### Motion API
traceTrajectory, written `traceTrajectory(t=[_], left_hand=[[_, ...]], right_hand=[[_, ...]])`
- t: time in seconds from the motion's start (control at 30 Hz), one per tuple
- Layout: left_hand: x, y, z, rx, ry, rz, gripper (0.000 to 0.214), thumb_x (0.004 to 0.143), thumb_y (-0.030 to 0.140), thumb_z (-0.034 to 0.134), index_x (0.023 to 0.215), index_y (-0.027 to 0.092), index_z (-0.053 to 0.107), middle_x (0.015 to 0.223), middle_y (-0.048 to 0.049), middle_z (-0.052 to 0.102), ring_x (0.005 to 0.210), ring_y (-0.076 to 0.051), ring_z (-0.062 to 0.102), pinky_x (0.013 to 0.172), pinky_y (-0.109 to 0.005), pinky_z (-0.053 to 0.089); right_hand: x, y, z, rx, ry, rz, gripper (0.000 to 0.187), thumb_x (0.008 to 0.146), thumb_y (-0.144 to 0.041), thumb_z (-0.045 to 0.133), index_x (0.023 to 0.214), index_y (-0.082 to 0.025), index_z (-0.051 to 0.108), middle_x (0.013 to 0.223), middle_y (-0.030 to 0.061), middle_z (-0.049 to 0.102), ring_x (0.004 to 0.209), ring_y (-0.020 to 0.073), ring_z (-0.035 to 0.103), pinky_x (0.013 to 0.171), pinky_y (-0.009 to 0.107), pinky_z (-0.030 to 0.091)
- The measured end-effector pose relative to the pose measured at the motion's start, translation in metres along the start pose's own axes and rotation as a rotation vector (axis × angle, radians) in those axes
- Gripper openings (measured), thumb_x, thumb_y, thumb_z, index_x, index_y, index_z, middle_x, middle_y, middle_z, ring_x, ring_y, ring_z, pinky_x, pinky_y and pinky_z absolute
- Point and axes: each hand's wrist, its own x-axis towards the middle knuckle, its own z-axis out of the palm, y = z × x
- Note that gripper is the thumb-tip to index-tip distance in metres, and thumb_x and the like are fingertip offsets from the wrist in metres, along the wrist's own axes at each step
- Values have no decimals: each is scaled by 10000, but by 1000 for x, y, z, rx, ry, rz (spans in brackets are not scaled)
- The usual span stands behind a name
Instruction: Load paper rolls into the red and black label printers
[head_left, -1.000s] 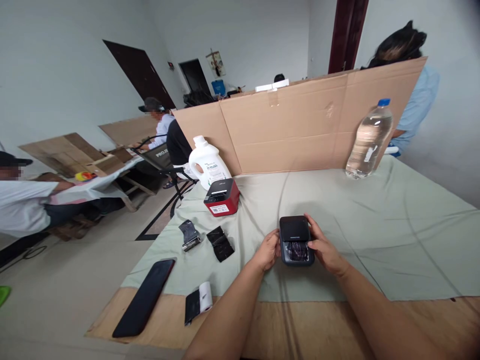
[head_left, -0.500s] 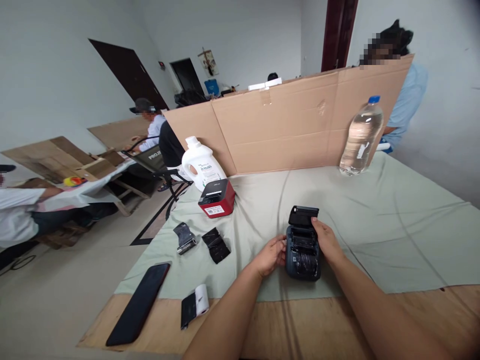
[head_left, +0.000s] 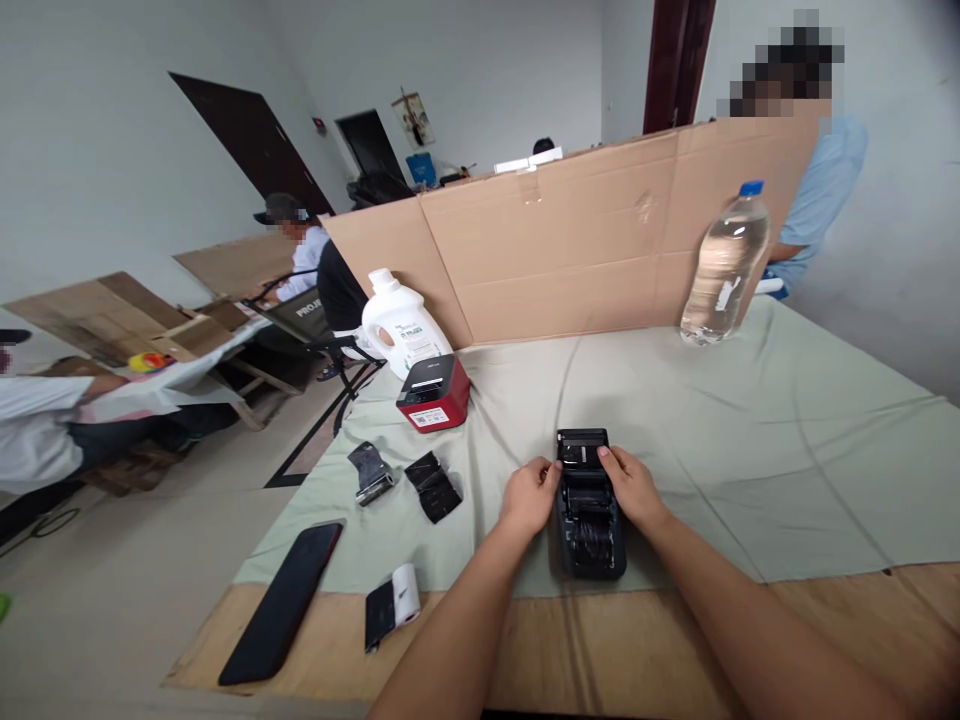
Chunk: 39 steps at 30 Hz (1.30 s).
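Near edge, lower left: black phone (head_left: 283, 600), paper roll (head_left: 405, 593). Centre frame, on green cloth (head_left: 750, 460): small thermal printer (head_left: 589, 505), lid open, clasped between left hand (head_left: 529, 497) and right hand (head_left: 630, 487), fingers curled against its flanks. Probably light, rigid, smooth plastic; hinged lid fragile, body sides safest hold. Beyond: red label printer (head_left: 433, 393); upper right, water bottle (head_left: 724, 265).

Only legible txt: "PROJ" in white on chair back (head_left: 309, 308), left of white jug (head_left: 401, 325). Labels on jug, red printer (head_left: 433, 393), black printer (head_left: 592, 530): unreadable.
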Motion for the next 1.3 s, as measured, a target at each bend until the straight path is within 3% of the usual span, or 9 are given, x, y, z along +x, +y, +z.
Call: traceTrajectory(t=[0.07,0.13,0.2,0.27,0.37,0.63,0.97,1.13,1.3], left_hand=[[-3,2,-1,49,156,52,184,863,332,484,764,200,563,669,-4,598,679,-162,554,647,-260,364],[-8,5,0,51,260,210,106,838,259,509,782,199,576,722,-16,614,763,-173,557,720,-276,397],[-13,8,1,44,236,398,81,820,214,532,796,201,608,781,-31,647,857,-190,545,795,-300,408],[-16,10,2,80,117,497,88,798,197,582,848,211,653,837,-31,688,929,-212,526,848,-336,395],[-17,13,3,172,-28,487,175,781,228,647,949,237,694,931,-27,720,989,-242,502,882,-392,360],[-17,18,-1,346,-184,444,264,893,342,535,1104,273,678,1072,-48,661,1066,-265,440,918,-458,289],[-26,27,-11,423,-280,469,256,936,301,452,1110,276,638,1095,-34,660,1121,-277,397,977,-490,245],[-30,28,-12,447,-264,470,277,930,279,467,1164,250,612,1050,-56,691,1140,-286,407,1011,-513,194],[-24,25,-11,419,-286,484,334,890,340,533,1193,232,623,1056,-89,643,1058,-282,434,979,-498,242]], right_hand=[[0,-1,-2,-106,8,-3,491,874,-616,320,672,-221,532,645,20,610,649,185,546,622,281,400],[1,-2,-3,-191,22,-41,436,887,-543,308,733,-223,561,716,43,639,710,204,569,660,295,406],[2,-1,-3,-235,30,-88,405,890,-491,296,796,-218,581,794,65,655,793,220,581,718,310,413],[3,0,-3,-247,21,-107,416,897,-484,276,818,-213,581,822,75,653,836,225,580,752,317,416],[4,2,-1,-264,6,-98,442,908,-503,248,810,-212,566,820,76,646,841,227,577,758,323,415],[5,2,-1,-314,9,-81,435,919,-502,233,764,-222,528,780,64,623,800,218,570,720,310,402],[4,1,0,-327,7,-98,437,925,-497,227,749,-219,515,780,70,623,801,215,568,734,313,401],[3,-1,-1,-344,3,-96,443,922,-494,235,750,-217,534,775,69,628,808,216,573,724,306,402],[2,-3,-1,-383,13,-101,451,926,-507,237,741,-219,531,753,65,620,793,217,570,706,304,392]])
